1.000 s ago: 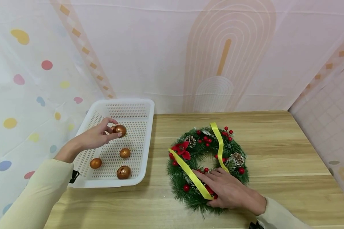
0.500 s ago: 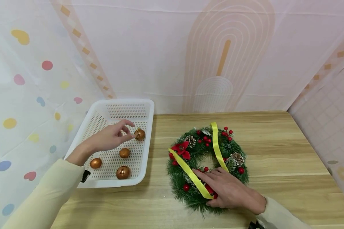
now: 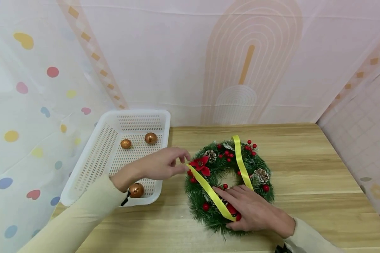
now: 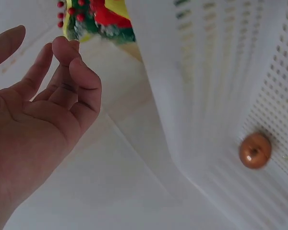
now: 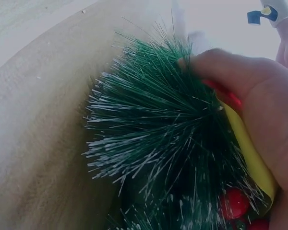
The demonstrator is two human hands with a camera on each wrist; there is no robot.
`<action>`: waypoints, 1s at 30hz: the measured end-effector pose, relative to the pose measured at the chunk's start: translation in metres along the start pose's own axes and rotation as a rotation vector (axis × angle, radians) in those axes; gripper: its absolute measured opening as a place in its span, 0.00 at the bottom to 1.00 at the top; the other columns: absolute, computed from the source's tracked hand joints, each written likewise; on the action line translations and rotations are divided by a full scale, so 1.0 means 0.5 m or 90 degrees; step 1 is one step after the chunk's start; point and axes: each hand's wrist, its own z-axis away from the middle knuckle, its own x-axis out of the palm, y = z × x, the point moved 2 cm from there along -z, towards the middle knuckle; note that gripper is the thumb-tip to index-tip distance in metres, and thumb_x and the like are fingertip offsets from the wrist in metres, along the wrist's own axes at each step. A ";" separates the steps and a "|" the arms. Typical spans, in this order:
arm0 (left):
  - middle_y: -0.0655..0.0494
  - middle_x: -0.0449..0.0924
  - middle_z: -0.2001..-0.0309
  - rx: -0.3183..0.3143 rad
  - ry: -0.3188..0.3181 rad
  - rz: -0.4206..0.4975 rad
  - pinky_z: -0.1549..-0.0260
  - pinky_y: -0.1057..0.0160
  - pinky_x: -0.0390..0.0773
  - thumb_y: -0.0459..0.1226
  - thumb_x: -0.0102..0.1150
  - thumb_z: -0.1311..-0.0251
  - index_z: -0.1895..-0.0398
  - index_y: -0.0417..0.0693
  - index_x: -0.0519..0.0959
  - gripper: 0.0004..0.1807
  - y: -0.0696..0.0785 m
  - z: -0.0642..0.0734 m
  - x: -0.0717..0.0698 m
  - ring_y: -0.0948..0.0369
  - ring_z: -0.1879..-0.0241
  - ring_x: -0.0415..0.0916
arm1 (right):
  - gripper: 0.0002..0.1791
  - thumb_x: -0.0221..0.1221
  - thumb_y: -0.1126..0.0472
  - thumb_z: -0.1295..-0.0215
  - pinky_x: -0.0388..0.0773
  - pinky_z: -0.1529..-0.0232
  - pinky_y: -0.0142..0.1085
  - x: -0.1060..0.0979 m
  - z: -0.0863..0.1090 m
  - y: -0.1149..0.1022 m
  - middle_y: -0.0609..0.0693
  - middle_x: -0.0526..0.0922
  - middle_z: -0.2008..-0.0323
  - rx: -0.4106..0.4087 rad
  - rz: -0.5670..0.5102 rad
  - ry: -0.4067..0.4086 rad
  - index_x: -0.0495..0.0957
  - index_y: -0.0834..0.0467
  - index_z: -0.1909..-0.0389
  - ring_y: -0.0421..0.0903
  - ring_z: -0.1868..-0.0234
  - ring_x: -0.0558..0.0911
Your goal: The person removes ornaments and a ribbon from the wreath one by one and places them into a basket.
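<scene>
A green wreath (image 3: pixel 196 211) with red berries, pine cones and a red flower lies on the wooden table. Yellow ribbon (image 3: pixel 209 189) crosses it in strips on its left and right sides. My right hand (image 3: pixel 251 209) grips the wreath's front part, fingers on top and thumb (image 5: pixel 225 67) at the outer edge, over the ribbon. My left hand (image 3: pixel 163 164) hovers between basket and wreath, its loosely bent fingertips close to the ribbon's left end. Nothing shows in its fingers in the left wrist view. Copper baubles (image 3: pixel 150 138) lie in the white basket (image 3: pixel 130 113).
A small bauble (image 3: pixel 126 143) and a larger one (image 3: pixel 136 190) sit apart on the basket floor; the left forearm covers part of it. A patterned cloth (image 3: pixel 171 70) hangs behind the table.
My left hand has moved right, out of the basket to the wreath's left edge. The large bauble it touched has shifted right and stays in the basket. My right hand keeps its place.
</scene>
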 end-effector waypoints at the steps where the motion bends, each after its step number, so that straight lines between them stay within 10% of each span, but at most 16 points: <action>1: 0.55 0.79 0.55 0.007 -0.010 0.000 0.74 0.65 0.74 0.41 0.57 0.30 0.46 0.47 0.76 0.13 0.007 -0.005 0.006 0.67 0.80 0.67 | 0.58 0.69 0.35 0.48 0.73 0.44 0.46 0.000 0.001 0.000 0.43 0.79 0.47 -0.003 -0.001 0.008 0.49 0.49 0.21 0.43 0.47 0.76; 20: 0.53 0.77 0.48 0.024 -0.081 -0.044 0.59 0.63 0.76 0.41 0.56 0.30 0.45 0.48 0.76 0.14 0.045 -0.049 0.063 0.65 0.68 0.73 | 0.51 0.68 0.32 0.49 0.73 0.42 0.50 -0.032 0.030 0.012 0.45 0.69 0.35 -0.028 -0.006 0.141 0.62 0.47 0.26 0.46 0.35 0.67; 30: 0.55 0.74 0.45 0.020 -0.126 -0.078 0.57 0.63 0.74 0.44 0.56 0.29 0.42 0.49 0.74 0.17 0.062 -0.066 0.095 0.66 0.71 0.72 | 0.56 0.65 0.29 0.48 0.55 0.32 0.59 -0.055 0.067 0.074 0.57 0.59 0.27 0.047 -0.039 0.193 0.56 0.54 0.24 0.60 0.28 0.57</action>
